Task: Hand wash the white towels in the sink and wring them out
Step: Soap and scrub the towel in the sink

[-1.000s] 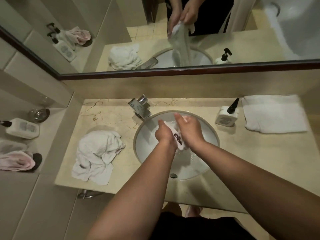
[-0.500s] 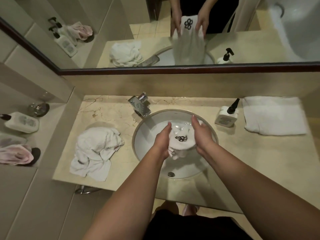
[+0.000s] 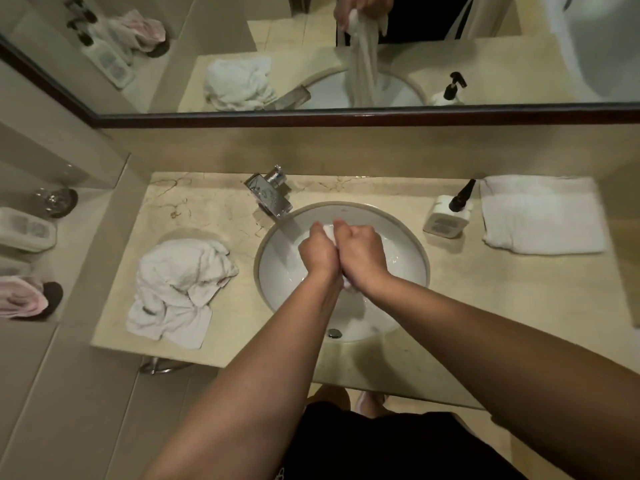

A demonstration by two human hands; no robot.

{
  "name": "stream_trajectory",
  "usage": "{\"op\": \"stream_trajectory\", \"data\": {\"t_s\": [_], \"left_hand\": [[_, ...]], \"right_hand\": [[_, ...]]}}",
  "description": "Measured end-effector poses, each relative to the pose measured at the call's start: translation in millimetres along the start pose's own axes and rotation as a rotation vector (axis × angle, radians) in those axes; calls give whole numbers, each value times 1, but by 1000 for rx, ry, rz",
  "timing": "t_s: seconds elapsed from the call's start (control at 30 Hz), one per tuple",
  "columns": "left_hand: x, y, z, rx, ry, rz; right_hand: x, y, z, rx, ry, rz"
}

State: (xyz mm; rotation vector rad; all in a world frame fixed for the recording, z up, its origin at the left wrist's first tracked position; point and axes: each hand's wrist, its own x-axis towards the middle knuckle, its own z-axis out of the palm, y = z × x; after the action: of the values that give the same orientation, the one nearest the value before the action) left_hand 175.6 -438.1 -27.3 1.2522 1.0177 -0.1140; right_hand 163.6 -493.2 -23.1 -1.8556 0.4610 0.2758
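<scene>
Over the round white sink (image 3: 412, 244), my left hand (image 3: 318, 251) and my right hand (image 3: 362, 252) are pressed side by side in fists around a white towel (image 3: 328, 231). Only small bits of that towel show, above my knuckles and below my wrists. The mirror shows it hanging down in a bunched strip into the basin. A crumpled white towel (image 3: 180, 285) lies on the counter left of the sink. At the counter's far right rests a folded white towel (image 3: 543, 214).
A chrome faucet (image 3: 268, 194) stands at the sink's back left. A white pump bottle (image 3: 448, 216) sits right of the basin. The marble counter (image 3: 502, 306) ends near my body. On the left ledge are a bottle (image 3: 26, 230), a glass (image 3: 55, 200) and a pink cloth (image 3: 24, 296).
My hands, which held the towel spread open with its black emblem showing, have closed together and bunched it into a tight strip.
</scene>
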Motion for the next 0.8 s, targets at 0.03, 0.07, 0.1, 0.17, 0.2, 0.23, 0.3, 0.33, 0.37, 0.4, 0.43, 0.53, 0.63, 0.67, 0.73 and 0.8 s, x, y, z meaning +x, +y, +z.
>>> {"op": "stream_trajectory", "data": {"t_s": [0.03,0.07,0.1,0.17,0.2,0.23,0.3,0.33,0.37,0.4,0.43,0.53,0.63,0.67,0.73,0.8], "left_hand": [[1,0,1,-18,1,-16],[-2,-1,4,-32,-23,-26],[-5,-5,8,-24,-58,-23],[-11,-12,15,21,-115,-5],[-12,-10,16,40,-112,-2],[-8,-5,14,63,-92,0],[2,6,9,54,-27,-15],[3,9,7,37,-22,-31],[1,9,7,24,-43,-41],[-4,7,9,24,-78,-43],[-9,2,11,43,-116,-38],[-14,-3,13,89,-155,-39],[-1,10,6,96,-50,-20],[0,11,5,83,-37,-23],[-3,9,5,49,-86,-44],[-11,5,6,68,-191,-43]], "right_hand": [[0,-1,-1,-18,-1,-22],[7,-1,-3,-32,23,-28],[19,-2,-6,-26,59,-4],[36,-4,-14,14,113,83],[35,-4,-14,30,111,100],[29,-4,-11,31,89,96],[11,-3,-7,-11,12,46],[4,-2,-6,-30,-16,18],[4,-1,-7,-50,-11,5],[11,1,-9,-58,20,18],[22,1,-11,-35,64,48],[33,2,-12,40,89,136],[15,0,-4,-20,-3,69],[12,-2,-4,-54,-23,28],[19,-6,-6,-86,-1,-12],[36,-9,-10,-65,54,16]]}}
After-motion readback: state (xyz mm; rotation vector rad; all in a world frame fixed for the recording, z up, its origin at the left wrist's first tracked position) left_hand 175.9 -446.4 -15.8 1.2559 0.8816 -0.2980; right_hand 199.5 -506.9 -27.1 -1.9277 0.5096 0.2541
